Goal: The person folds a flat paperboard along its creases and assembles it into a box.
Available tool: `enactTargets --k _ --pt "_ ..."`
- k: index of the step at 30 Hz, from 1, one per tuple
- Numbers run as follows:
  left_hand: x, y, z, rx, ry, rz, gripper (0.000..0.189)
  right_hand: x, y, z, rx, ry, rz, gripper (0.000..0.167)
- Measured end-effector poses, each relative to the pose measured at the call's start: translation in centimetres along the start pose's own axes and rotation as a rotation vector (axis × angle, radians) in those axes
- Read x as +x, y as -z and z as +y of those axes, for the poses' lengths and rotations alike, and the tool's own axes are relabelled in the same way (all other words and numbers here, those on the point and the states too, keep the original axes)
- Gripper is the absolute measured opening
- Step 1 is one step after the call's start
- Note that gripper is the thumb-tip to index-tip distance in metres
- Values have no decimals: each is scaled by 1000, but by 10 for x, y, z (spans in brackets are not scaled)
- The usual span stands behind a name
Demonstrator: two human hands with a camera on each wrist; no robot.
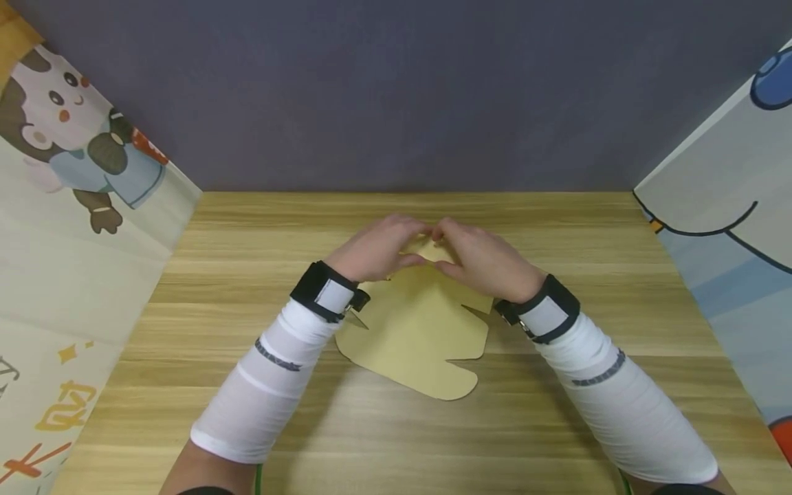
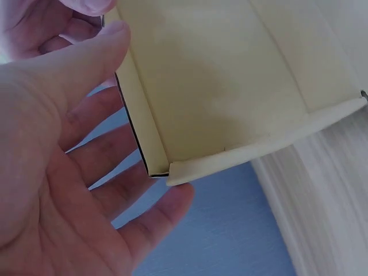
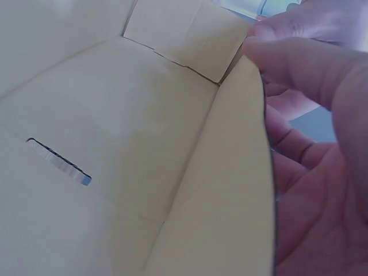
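Note:
A pale yellow die-cut cardboard box blank (image 1: pixel 421 337) lies on the table, partly folded, its rounded tabs and slots facing me. At its far edge, my left hand (image 1: pixel 380 249) and right hand (image 1: pixel 485 258) nearly meet. In the left wrist view, the left thumb presses the inner side of a narrow raised flap (image 2: pixel 141 109) and the fingers lie behind it. From the right wrist view, the right thumb and fingers pinch the top of an upturned cardboard wall (image 3: pixel 230 167). A short slot (image 3: pixel 60 161) cuts through the cardboard there. The hands hide part of the far edge.
The wood-grain table (image 1: pixel 204 371) extends around the cardboard. A dark grey panel (image 1: pixel 408 96) stands behind it. Cartoon-printed sheets flank the table at left (image 1: pixel 124 275) and right (image 1: pixel 699 179).

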State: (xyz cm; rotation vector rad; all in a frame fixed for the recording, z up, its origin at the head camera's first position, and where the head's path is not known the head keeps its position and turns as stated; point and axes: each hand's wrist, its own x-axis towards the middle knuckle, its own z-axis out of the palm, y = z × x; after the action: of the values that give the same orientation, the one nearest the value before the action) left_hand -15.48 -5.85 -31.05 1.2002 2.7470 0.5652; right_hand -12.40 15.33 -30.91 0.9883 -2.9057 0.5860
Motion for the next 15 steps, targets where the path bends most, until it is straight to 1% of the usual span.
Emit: enactTargets --k 5,8,10,13,15 --pt "-2 0 -3 -73 26 11 50 0 0 1 24 0 13 49" --pt "-4 -1 -5 -85 38 18 51 0 1 1 20 -1 23 55" --pt "-5 0 -6 -90 54 24 51 -1 2 0 -3 -6 37 59" --pt "-6 1 -9 -108 90 40 49 -2 7 -1 -38 -5 90 64" --pt "-8 3 -11 -125 124 59 48 -4 12 -2 -45 5 157 65"
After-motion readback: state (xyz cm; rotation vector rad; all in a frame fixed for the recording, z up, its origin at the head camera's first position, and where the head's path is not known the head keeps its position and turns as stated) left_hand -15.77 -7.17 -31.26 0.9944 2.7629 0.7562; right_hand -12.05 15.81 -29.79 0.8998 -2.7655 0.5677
